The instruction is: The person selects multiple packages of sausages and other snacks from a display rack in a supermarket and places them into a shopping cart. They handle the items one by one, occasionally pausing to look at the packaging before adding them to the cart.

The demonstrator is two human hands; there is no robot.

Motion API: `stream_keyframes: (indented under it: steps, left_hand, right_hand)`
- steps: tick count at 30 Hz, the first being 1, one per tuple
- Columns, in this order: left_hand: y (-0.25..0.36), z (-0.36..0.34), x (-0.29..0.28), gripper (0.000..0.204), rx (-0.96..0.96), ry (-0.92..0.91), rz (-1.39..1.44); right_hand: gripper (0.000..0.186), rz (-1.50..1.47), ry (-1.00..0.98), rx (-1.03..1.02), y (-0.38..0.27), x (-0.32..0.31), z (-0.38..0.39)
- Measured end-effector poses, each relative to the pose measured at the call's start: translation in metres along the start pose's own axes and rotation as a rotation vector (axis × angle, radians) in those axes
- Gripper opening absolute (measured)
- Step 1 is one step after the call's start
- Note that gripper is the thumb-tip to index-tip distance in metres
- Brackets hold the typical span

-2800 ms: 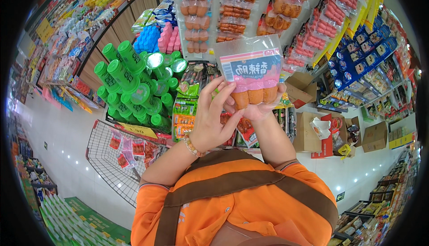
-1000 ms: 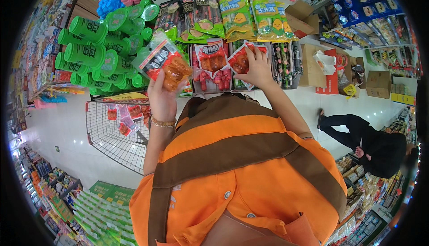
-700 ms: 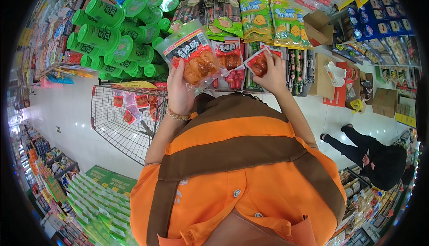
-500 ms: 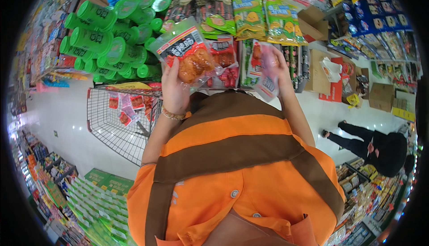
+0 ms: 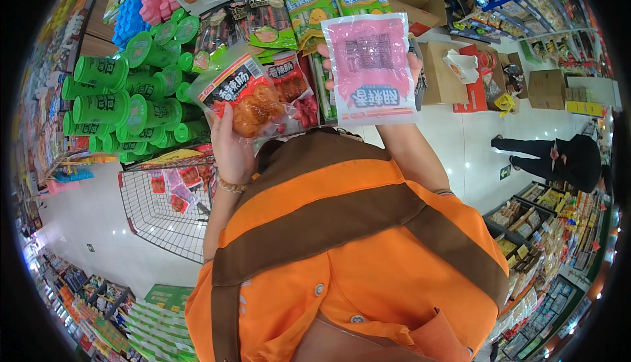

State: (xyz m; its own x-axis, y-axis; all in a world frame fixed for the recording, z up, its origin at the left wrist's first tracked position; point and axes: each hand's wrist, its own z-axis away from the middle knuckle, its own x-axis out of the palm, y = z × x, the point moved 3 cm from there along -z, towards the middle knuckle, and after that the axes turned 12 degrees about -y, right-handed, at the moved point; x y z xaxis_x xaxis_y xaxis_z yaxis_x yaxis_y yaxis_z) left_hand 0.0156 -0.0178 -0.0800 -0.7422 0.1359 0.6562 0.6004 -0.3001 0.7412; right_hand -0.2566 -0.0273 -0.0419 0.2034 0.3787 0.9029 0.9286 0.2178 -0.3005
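Note:
My left hand [image 5: 231, 148] grips the lower left part of a clear, red-and-black meat snack pack [image 5: 253, 111] with brown, glazed pieces inside. To its right, my right hand [image 5: 414, 66] holds up a pink plastic snack pack [image 5: 368, 60]. That pack stands flat toward me, its printed panel upside down. My right palm is hidden behind it, and only fingertips show at its two sides. Another red-and-black meat pack [image 5: 289, 76] lies on the display just past the pack in my left hand.
Green tubs [image 5: 105, 102] are piled at left. Black and green snack bags [image 5: 266, 17] and yellow-green bags [image 5: 309, 10] lie ahead. A wire cart [image 5: 158, 211] with several red packs stands lower left. Cardboard boxes [image 5: 444, 76] are at right. A person in black [image 5: 578, 158] stands farther right.
The pink pack in my right hand has come up and left, and its back panel now faces me. My view has shifted right; my left hand still holds its pack.

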Motion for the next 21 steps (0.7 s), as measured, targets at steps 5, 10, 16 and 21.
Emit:
stream_keyframes:
  steps: [5,10,16,21]
  left_hand:
    - [-0.002,0.000,0.001,0.021,0.006,0.027,0.033]
    - [-0.004,0.000,-0.002,0.021,-0.016,0.035,0.013]
    - [-0.008,0.001,-0.007,0.024,0.032,0.080,-0.294]
    - [-0.012,0.002,-0.012,0.024,-0.021,0.042,0.004]
  right_hand:
    - [0.108,0.101,-0.052,0.025,-0.003,0.010,-0.008]
    - [0.112,0.244,-0.127,0.093,-0.009,0.021,-0.012]
    - [0.118,0.212,-0.126,0.053,-0.010,0.026,-0.014]
    - [0.119,0.253,-0.123,0.043,-0.010,0.030,-0.013]
